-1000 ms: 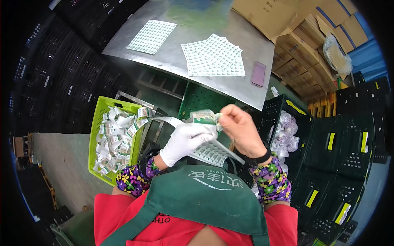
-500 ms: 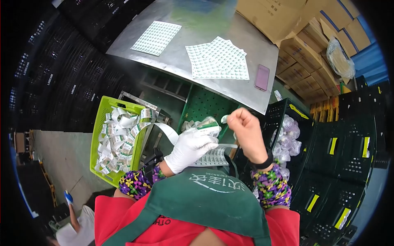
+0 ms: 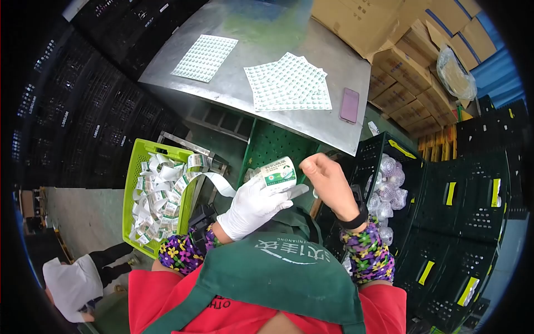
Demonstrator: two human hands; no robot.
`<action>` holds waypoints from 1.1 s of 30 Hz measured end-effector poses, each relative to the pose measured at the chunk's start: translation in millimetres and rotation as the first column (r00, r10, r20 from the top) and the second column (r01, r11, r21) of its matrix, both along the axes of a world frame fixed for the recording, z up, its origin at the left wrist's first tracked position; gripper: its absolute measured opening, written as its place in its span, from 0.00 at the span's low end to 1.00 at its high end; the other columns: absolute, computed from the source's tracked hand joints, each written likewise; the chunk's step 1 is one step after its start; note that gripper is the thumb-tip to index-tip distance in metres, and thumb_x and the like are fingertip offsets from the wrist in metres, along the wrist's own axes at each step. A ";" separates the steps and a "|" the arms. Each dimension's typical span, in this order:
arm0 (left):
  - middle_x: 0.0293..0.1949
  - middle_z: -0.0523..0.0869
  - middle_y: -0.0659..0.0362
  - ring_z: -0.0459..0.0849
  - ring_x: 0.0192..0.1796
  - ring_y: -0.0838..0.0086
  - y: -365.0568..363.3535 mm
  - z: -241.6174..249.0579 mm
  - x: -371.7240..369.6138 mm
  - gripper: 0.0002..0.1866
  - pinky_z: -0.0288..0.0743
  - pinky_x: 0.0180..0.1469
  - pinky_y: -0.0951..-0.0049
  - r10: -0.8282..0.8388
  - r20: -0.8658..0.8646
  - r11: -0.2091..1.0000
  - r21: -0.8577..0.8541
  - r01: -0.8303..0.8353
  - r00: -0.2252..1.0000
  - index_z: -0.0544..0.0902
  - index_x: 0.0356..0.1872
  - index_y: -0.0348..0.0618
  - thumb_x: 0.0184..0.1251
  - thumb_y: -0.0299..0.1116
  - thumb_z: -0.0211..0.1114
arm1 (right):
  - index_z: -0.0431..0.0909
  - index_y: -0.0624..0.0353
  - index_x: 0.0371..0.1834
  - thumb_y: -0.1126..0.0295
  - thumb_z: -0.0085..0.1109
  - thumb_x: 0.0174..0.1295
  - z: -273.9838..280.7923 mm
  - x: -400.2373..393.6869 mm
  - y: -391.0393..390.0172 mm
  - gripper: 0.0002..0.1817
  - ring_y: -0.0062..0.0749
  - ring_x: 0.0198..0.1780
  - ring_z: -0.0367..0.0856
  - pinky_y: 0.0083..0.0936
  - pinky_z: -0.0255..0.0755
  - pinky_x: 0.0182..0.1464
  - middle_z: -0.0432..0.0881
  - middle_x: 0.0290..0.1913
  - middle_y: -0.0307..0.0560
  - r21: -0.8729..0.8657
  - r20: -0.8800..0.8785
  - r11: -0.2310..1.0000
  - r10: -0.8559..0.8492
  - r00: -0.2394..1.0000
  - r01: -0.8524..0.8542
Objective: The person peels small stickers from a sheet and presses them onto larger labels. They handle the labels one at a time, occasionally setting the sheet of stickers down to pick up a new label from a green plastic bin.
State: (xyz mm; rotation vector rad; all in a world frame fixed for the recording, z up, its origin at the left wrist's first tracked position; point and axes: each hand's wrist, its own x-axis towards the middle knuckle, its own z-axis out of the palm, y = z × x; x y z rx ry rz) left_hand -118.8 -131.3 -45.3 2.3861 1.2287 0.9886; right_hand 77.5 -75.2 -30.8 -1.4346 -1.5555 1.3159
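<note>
My left hand (image 3: 253, 209), in a white glove, is closed around a curved label strip (image 3: 279, 173) with green and dark print, in front of my apron. A white tail of the strip (image 3: 219, 182) arches from the hand to the green basket (image 3: 189, 195) on the left, where many crumpled labels (image 3: 158, 197) lie heaped. My bare right hand (image 3: 331, 181) is just right of the curved strip. Its thumb and fingers are drawn together near the strip's edge; what they hold, if anything, is not visible.
Sheets of small green-and-white stickers (image 3: 289, 83) and a phone (image 3: 349, 106) lie on the metal table (image 3: 222, 94). A black crate (image 3: 370, 158) of net-wrapped round items (image 3: 392, 178) stands right. Cardboard boxes (image 3: 403, 72) are stacked behind. Another person (image 3: 75, 284) is at lower left.
My left hand has turned the curved strip so its printed face shows. The small white piece at my right fingertips no longer shows. The person at lower left has moved into fuller view.
</note>
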 end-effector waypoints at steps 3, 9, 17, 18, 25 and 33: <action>0.48 0.86 0.58 0.84 0.50 0.58 -4.6 -1.8 0.0 0.11 0.79 0.46 0.61 -0.047 -0.065 0.999 -0.015 0.046 0.997 0.88 0.38 0.52 0.53 0.39 0.73 | 0.79 0.65 0.35 0.60 0.63 0.65 10.1 -8.0 -0.1 0.16 0.11 0.23 0.63 0.18 0.58 0.24 0.68 0.18 0.29 -0.197 -0.116 0.943 0.249 0.961 -0.268; 0.43 0.89 0.55 0.87 0.46 0.66 -15.9 -7.9 8.2 0.08 0.79 0.48 0.71 0.022 0.428 0.745 -0.609 0.271 0.903 0.88 0.39 0.43 0.61 0.33 0.70 | 0.75 0.59 0.32 0.66 0.57 0.71 18.2 -7.5 24.0 0.10 0.09 0.33 0.69 0.12 0.62 0.34 0.78 0.31 0.30 -0.163 -0.523 0.987 -0.083 0.848 -0.004; 0.36 0.88 0.54 0.86 0.40 0.63 -8.1 -1.0 0.3 0.07 0.79 0.45 0.65 0.093 0.199 0.960 -0.277 -0.035 0.976 0.88 0.34 0.46 0.58 0.35 0.71 | 0.77 0.65 0.51 0.77 0.57 0.66 17.2 -18.9 -10.3 0.12 0.08 0.32 0.67 0.10 0.64 0.35 0.76 0.36 0.31 -0.005 -0.259 0.994 -0.105 0.960 0.108; 0.35 0.87 0.54 0.85 0.39 0.59 -6.2 -5.3 2.3 0.07 0.78 0.45 0.62 0.090 0.191 0.983 -0.176 -0.056 0.977 0.89 0.35 0.49 0.55 0.36 0.72 | 0.77 0.65 0.50 0.78 0.57 0.65 18.6 -23.3 -14.0 0.11 0.07 0.31 0.66 0.09 0.64 0.34 0.76 0.36 0.31 0.017 -0.263 0.996 -0.079 0.962 0.087; 0.42 0.87 0.56 0.86 0.45 0.58 0.4 2.2 6.7 0.12 0.79 0.47 0.60 0.053 0.090 0.998 0.029 -0.056 0.995 0.88 0.36 0.48 0.50 0.35 0.74 | 0.78 0.58 0.43 0.67 0.62 0.58 17.4 -25.4 -17.1 0.12 0.46 0.36 0.82 0.34 0.73 0.40 0.82 0.38 0.46 0.352 0.378 0.929 -0.028 0.925 -0.115; 0.43 0.88 0.60 0.86 0.43 0.62 -4.4 2.0 4.8 0.10 0.80 0.46 0.65 -0.054 -0.031 0.998 -0.014 0.054 0.998 0.88 0.39 0.51 0.54 0.35 0.73 | 0.80 0.65 0.40 0.65 0.61 0.66 9.0 -15.3 -0.6 0.12 0.18 0.35 0.77 0.21 0.72 0.40 0.83 0.34 0.40 -0.119 -0.060 0.948 0.290 0.955 -0.295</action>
